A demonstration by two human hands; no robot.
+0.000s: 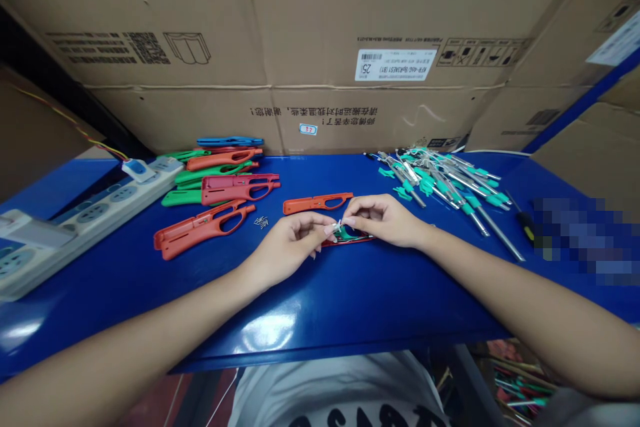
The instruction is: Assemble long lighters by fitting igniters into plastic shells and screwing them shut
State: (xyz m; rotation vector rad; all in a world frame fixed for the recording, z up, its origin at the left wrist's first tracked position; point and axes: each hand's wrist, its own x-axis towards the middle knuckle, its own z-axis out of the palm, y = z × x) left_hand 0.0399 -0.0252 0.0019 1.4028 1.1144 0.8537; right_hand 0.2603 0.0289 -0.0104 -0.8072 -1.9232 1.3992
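Observation:
Between the fingertips of both my hands is a small whitish part (339,225), too small to make out clearly. My left hand (300,237) pinches it from the left with thumb and forefinger. From the right, my right hand (384,217) is closed in a pinch at the same spot. Just beneath lies a red lighter shell half (357,239), mostly covered by my hands, with a green piece (345,235) inside it. Right behind my hands, an orange lighter shell half (305,205) rests on the blue table (320,300).
Several coloured lighter shell halves (203,230) lie at the left, near a small heap of screws (261,221). A white power strip (95,213) runs along the left side. Metal lighter tubes with green parts (450,180) are piled at right. A cardboard wall (300,33) stands behind.

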